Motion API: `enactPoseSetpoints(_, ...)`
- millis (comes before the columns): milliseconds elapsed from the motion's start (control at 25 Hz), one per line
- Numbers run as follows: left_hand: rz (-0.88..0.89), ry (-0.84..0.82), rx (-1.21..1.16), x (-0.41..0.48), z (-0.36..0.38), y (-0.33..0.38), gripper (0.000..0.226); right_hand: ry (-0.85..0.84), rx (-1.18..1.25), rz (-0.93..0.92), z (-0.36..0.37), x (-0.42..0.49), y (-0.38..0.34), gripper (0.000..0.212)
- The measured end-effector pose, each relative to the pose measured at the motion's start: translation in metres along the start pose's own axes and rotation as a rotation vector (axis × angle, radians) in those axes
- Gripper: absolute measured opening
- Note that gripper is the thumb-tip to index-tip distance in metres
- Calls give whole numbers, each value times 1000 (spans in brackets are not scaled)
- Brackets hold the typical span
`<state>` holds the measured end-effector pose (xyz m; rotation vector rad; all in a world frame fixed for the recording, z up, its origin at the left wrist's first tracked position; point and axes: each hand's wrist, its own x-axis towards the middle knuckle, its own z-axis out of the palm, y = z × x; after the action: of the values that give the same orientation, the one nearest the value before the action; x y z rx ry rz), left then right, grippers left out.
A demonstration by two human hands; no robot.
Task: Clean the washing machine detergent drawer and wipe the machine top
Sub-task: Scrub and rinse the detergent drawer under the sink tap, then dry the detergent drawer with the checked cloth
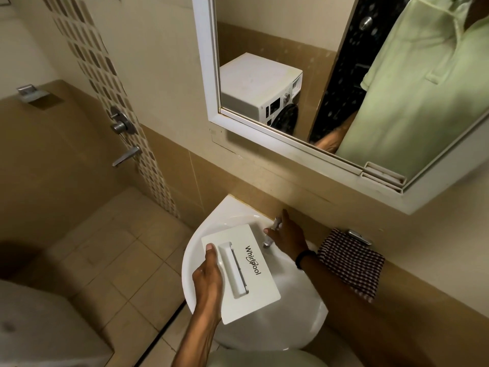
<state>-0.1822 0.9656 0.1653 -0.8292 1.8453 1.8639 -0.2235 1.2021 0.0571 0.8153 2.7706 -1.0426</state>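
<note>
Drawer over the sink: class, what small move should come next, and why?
Probably turn the tap on: the right hand holds the tap, the left hand holds the drawer over the sink, and no water visibly runs.

The drawer front (240,271) I held was white with black lettering, the sink (304,313) white too, its tap (276,223) silver. Right of the sink, the cloth (349,263) was checked maroon and white. My wristband (304,258) was black. Left of the sink ran a brown-and-cream mosaic strip (91,62).
</note>
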Motion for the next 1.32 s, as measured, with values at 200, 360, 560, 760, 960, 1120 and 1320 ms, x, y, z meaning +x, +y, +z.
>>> enactPoseSetpoints(200, 16, 30, -36, 2, -1, 7, 44, 41, 243, -51, -13, -51, -9, 27)
enactPoseSetpoints(360, -40, 48, -81, -10, 4, 17, 44, -101, 595, -14, -19, -87, 0, 9)
enactPoseSetpoints(560, -90, -7, -212, -11, 11, 18, 50, -337, 574, -144, -44, -125, -3, 36)
enactPoseSetpoints(760, -9, -68, -267, -27, 20, 30, 43, -439, 362, -312, -58, -139, -2, 54)
enactPoseSetpoints(960, 23, -126, -248, -50, 21, 32, 42, -222, 279, -337, -50, -137, -12, 58)
enactPoseSetpoints(1120, 18, -187, -211, -58, 10, 28, 54, -168, 331, -285, -50, -129, -11, 69)
enactPoseSetpoints(1320, 15, -254, -122, -57, -11, 29, 77, -224, 441, -268, -50, -130, -8, 55)
